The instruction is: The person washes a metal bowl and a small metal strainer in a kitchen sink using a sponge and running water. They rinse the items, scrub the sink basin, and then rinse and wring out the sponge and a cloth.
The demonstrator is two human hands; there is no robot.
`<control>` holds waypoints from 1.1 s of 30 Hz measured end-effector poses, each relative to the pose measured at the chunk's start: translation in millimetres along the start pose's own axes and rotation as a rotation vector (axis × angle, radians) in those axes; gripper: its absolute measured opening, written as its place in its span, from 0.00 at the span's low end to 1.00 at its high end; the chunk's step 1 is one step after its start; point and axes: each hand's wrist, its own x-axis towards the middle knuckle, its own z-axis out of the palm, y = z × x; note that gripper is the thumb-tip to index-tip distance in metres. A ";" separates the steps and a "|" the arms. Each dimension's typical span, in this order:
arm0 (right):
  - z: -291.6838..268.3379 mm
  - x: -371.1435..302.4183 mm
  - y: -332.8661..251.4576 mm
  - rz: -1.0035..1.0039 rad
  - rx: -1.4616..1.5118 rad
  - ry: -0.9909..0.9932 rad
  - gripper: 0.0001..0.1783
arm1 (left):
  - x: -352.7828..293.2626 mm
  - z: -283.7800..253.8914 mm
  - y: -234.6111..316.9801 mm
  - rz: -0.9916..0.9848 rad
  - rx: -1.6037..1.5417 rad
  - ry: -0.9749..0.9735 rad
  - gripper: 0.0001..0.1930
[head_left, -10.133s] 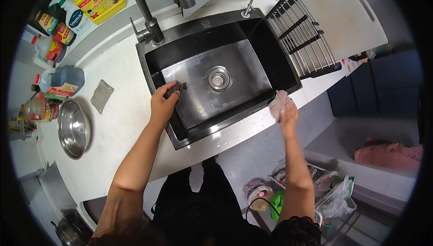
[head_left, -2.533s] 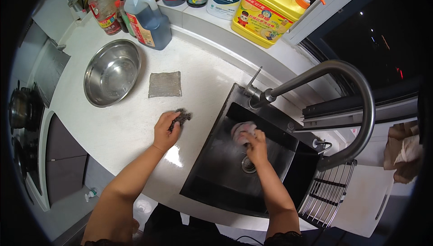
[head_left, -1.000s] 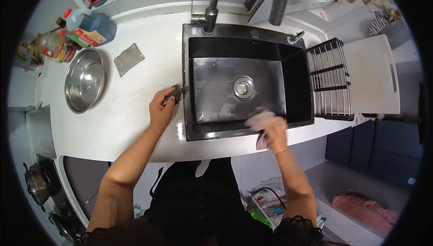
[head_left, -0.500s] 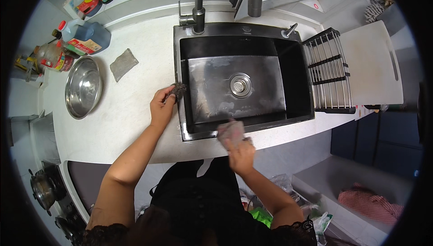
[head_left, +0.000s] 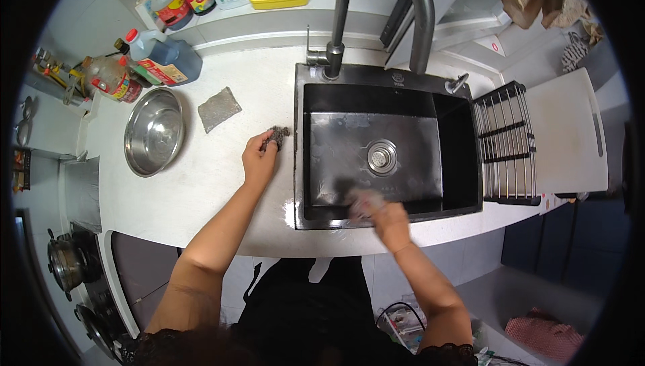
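My left hand (head_left: 259, 158) pinches a dark steel wool scourer (head_left: 277, 136) over the white counter, just left of the black sink (head_left: 300, 164). Its fingers are closed around the scourer. At the sink's front side, my right hand (head_left: 391, 223) grips a greyish-pink cloth (head_left: 364, 203), both smeared by motion. The cloth is over the front inner wall of the basin; whether it touches the metal I cannot tell. Wet patches mark the basin floor around the round drain (head_left: 382, 158). A flat grey scouring pad (head_left: 219, 109) lies on the counter farther left.
A steel bowl (head_left: 154, 132) stands on the left counter, near several sauce bottles (head_left: 168, 60). The tall faucet (head_left: 334, 50) arches above the sink's back. To the right are a roll-up drying rack (head_left: 507, 141) and a white cutting board (head_left: 564, 134).
My right hand and the cloth have moved from the front rim in over the basin. My left hand, with the scourer, has drawn slightly left, off the sink's edge. The view has shifted.
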 end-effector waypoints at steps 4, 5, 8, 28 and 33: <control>-32.7 36.3 24.0 0.372 0.440 0.314 0.18 | 24.3 -1.0 15.3 0.162 0.249 0.039 0.17; -42.2 45.9 21.1 0.468 0.606 0.295 0.17 | 26.2 0.7 14.8 0.157 0.339 0.015 0.18; -44.4 67.7 21.5 0.601 0.893 0.376 0.18 | 24.9 15.5 31.3 0.189 0.758 -0.012 0.27; -40.1 166.8 44.1 0.819 1.974 0.081 0.13 | 168.4 95.0 140.6 0.467 1.555 -0.146 0.19; 14.2 168.7 70.1 0.945 2.017 -0.087 0.13 | 67.2 143.6 118.1 0.364 0.367 -0.046 0.23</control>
